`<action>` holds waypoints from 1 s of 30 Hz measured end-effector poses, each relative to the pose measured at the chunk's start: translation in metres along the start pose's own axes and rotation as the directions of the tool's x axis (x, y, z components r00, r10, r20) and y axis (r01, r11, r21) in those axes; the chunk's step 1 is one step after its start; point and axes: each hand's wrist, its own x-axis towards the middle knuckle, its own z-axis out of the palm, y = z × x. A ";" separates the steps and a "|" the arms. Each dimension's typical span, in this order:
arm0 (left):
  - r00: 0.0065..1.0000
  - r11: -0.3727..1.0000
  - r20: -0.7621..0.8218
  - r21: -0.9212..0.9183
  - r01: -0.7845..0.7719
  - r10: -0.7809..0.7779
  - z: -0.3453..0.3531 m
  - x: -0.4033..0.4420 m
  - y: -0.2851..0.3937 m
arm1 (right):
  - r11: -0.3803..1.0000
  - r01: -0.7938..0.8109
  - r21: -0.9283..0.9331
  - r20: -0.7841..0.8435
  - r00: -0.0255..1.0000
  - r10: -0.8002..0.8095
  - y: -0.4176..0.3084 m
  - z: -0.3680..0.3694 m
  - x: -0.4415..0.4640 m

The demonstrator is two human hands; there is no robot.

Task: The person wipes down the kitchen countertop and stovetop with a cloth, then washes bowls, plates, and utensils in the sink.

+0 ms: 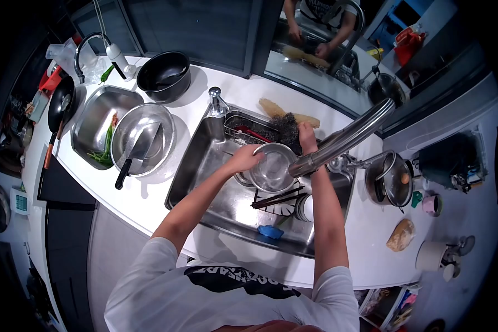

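My left hand [245, 159] grips the rim of a round metal bowl [272, 167], held over the large sink [216, 193]. At the sink's back edge, my right hand [307, 136] touches a dark mesh-like scouring pad [285, 128], its fingers closed round the pad's side. A tan loofah-like piece [271, 108] lies behind the pad. Below the bowl, dark chopsticks [279, 200] rest across a patterned dish [282, 208], beside white stacked bowls [306, 209]. A blue cloth or sponge [270, 232] sits near the sink's front.
The large metal faucet spout [343, 135] crosses over my right forearm. A wire basket [243, 128] hangs at the sink's back left. Farther left are a bowl with a knife [141, 146], a black pot [164, 77] and a small sink [97, 113]. A lidded pot [390, 180] stands right.
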 end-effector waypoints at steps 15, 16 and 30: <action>0.962 0.926 0.031 0.264 -0.268 0.270 0.004 0.050 0.013 | 0.828 -0.362 0.429 0.347 0.912 0.219 0.015 0.034 -0.011; 0.960 0.929 0.037 0.245 -0.278 0.278 0.006 0.053 0.007 | 0.844 -0.299 0.446 0.283 0.941 0.183 0.015 0.034 -0.010; 0.951 0.943 0.059 0.120 -0.309 0.304 -0.014 -0.007 0.005 | 0.394 -0.389 0.833 0.083 0.792 0.605 0.009 0.007 0.030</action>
